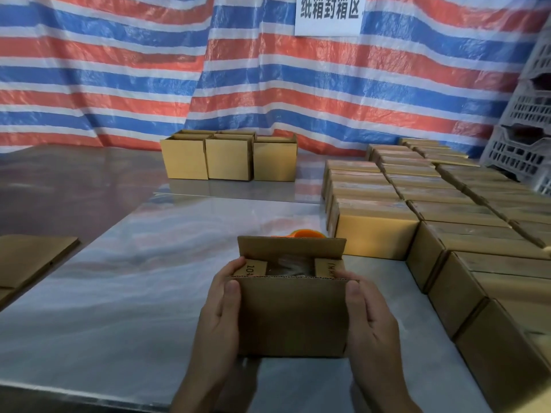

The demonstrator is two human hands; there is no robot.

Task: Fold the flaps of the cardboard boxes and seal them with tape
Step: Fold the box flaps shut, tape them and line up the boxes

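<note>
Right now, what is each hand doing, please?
Left hand: grips the cardboard box, left side.
Right hand: grips the same box, right side.

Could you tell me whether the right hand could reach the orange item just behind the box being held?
Probably yes, once it lets go: the right hand grips the open box, and the orange item lies just beyond its raised far flap, nothing covering it.
</note>
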